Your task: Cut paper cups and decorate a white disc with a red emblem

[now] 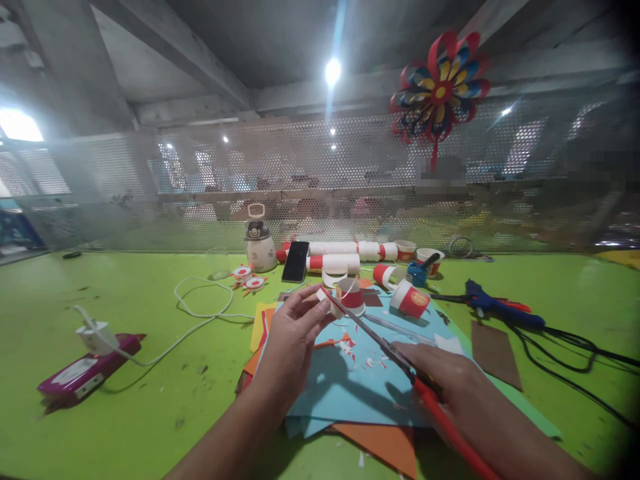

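Observation:
My left hand [300,320] pinches a small red and white paper piece [330,303] above blue paper sheets [345,393]. In my right hand [445,373] are long scissors with red handles [395,353]; their blades reach up and left to the piece. Small red and white scraps [370,362] lie on the blue paper under the hands. Just behind the piece stands a cut red and white paper cup [353,300]. Another red and white cup [410,300] lies tilted to its right.
A glue gun [500,307] with black cable lies right. Behind are a phone [295,261], a bottle [261,250], stacked cups [345,251] and a blue jar [417,274]. A purple power strip [90,370] with a white cable is left. A paper flower [441,93] hangs above.

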Available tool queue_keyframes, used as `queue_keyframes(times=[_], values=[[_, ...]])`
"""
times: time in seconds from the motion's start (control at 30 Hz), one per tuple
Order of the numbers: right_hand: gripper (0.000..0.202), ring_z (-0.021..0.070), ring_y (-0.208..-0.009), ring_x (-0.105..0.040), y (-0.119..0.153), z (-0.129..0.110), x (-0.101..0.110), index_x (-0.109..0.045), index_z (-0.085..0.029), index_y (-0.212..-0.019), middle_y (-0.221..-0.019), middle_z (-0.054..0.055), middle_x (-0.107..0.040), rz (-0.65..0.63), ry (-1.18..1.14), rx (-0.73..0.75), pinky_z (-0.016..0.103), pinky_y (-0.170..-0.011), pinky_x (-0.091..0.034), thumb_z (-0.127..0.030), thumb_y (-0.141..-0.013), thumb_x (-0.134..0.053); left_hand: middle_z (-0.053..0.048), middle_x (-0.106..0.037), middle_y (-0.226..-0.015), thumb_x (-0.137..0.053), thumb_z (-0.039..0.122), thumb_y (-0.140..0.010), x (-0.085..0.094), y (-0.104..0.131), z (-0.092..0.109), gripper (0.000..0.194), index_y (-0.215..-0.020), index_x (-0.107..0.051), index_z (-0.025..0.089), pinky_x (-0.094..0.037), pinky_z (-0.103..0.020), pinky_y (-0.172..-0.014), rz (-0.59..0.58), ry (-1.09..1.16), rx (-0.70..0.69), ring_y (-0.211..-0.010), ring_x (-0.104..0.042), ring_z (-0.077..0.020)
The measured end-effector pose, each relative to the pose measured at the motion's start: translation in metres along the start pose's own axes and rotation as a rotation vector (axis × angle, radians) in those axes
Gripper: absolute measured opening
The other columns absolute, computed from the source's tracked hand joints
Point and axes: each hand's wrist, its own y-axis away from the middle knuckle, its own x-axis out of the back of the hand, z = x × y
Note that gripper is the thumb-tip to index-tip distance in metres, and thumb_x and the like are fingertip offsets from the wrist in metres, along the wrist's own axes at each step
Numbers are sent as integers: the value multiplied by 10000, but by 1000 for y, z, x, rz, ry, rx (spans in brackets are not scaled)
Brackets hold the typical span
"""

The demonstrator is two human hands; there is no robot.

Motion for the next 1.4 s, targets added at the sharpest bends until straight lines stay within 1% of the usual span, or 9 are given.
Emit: queue_keyframes(times=[0.17,0.27,0.37,0.5,0.7,0.9,1.03,1.23,1.4], values=[[311,255,-844,-702,0,0,0,-702,-273,-1097,-916,61,-750,5,10,-3,377,-777,-570,-184,-819,-594,-83,-734,-891,-832,200,-639,-2,0,2,348,-949,-689,135,-507,-375,-889,10,9,11,-833,-692,-195],[347,256,-874,-698,0,0,0,-681,-275,-1137,-949,62,-744,-11,6,5,374,-789,-567,-168,-823,-580,-99,-734,-918,-827,205,-647,-2,1,3,345,-951,-680,134,-506,-387,-896,4,11,36,-851,-695,-209],[340,258,-922,-686,1,0,-1,-666,-256,-1128,-978,70,-730,-41,27,-10,388,-825,-556,-143,-830,-548,-106,-733,-923,-818,202,-660,-1,1,3,335,-952,-672,130,-511,-395,-889,-7,10,49,-854,-697,-218],[359,262,-971,-668,2,-1,-4,-635,-242,-1144,-1011,81,-712,-77,63,-33,417,-861,-542,-113,-828,-525,-88,-736,-886,-808,194,-675,-1,1,2,313,-950,-673,130,-514,-371,-877,-7,8,23,-829,-695,-197],[439,274,-971,-670,3,1,-7,-627,-251,-1221,-1068,89,-712,-38,81,-53,445,-843,-546,-111,-819,-519,-72,-730,-857,-806,183,-677,0,0,-2,335,-976,-662,131,-509,-362,-874,4,4,-18,-823,-683,-185],[338,248,-828,-699,2,-4,-3,-685,-254,-1103,-900,66,-743,2,51,-17,395,-798,-560,-142,-833,-516,-70,-731,-882,-797,178,-696,1,0,-3,335,-996,-659,129,-512,-349,-876,-15,-8,-47,-837,-679,-172],[276,240,-808,-697,1,-7,0,-690,-237,-1034,-870,58,-737,-48,22,-20,386,-809,-557,-165,-863,-486,-71,-736,-893,-796,179,-693,-1,1,-2,343,-1000,-652,126,-516,-347,-872,-4,-9,-41,-846,-682,-172],[319,259,-976,-666,2,-2,0,-617,-264,-1173,-1024,65,-711,-155,17,-74,447,-917,-503,-206,-912,-443,-70,-746,-883,-806,185,-676,-2,2,-1,335,-973,-663,125,-520,-327,-844,-6,-43,-56,-809,-681,-161],[248,259,-990,-661,2,-4,2,-637,-271,-1060,-996,55,-710,-172,-16,-96,449,-931,-495,-244,-940,-421,-68,-738,-885,-813,197,-670,-1,2,-2,345,-976,-670,129,-510,-339,-868,-9,-50,-58,-826,-676,-165]])
